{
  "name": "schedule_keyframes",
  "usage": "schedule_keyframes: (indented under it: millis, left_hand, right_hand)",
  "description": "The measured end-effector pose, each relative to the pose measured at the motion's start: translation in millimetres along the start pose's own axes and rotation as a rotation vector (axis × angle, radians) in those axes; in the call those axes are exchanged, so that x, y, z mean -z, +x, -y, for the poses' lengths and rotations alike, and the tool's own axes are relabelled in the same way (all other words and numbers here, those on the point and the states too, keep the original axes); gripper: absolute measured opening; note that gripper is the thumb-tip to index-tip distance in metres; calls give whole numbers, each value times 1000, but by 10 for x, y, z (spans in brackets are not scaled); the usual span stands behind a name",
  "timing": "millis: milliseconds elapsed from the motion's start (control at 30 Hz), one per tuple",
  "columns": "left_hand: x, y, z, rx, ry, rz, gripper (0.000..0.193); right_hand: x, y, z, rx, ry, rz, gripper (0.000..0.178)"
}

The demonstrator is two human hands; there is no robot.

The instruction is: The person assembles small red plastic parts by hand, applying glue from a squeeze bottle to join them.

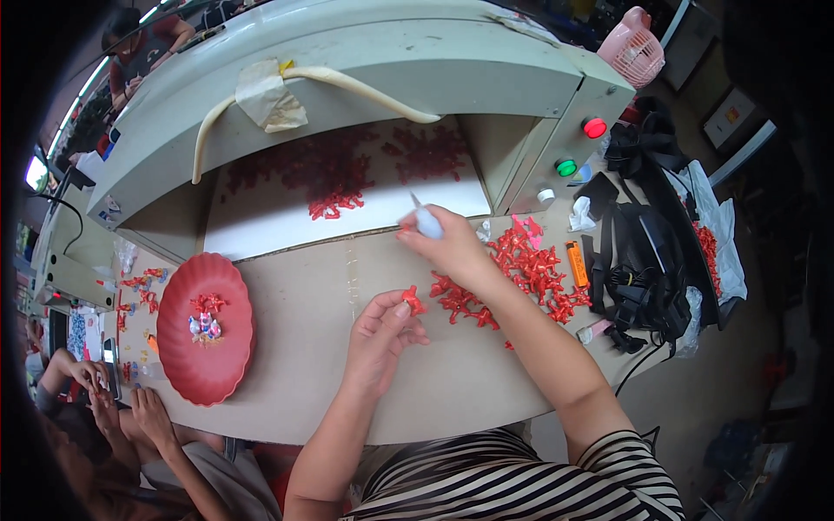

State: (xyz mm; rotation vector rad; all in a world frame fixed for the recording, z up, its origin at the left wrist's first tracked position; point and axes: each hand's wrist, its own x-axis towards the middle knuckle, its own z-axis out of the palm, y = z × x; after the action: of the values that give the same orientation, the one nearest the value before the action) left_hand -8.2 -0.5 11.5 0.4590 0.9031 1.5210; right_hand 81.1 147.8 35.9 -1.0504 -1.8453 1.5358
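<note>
Between the thumb and fingers of my left hand point(379, 337) is a small red plastic figure point(412, 300), held above the table. My right hand point(452, 250) grips a small whitish squeeze bottle point(427, 222) with a thin pointed tip, which points up and away from me. The bottle is apart from the figure. Beneath and beside my right forearm lies a heap of similar red figures point(532, 269). More red figures point(334, 187) lie on a white board point(261, 227) inside the grey box-shaped machine ahead.
A red scalloped bowl point(234, 347) with a few small figures stands at left. The machine point(521, 78) has red and green lights. An orange lighter point(576, 264), a black bag point(638, 260) and a pink fan point(632, 50) are at right. A co-worker's hand point(152, 415) rests at the left edge.
</note>
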Motion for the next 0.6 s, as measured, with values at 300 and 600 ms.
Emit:
schedule_keyframes:
  millis: [300, 600]
  left_hand:
    - [16, 4, -37, 31, -88, -47, 21]
    - [31, 0, -85, 61, -138, -45, 22]
  right_hand:
    - [160, 1009, -227, 375, -504, -377, 33]
    - [152, 1292, -183, 543, -1194, -250, 41]
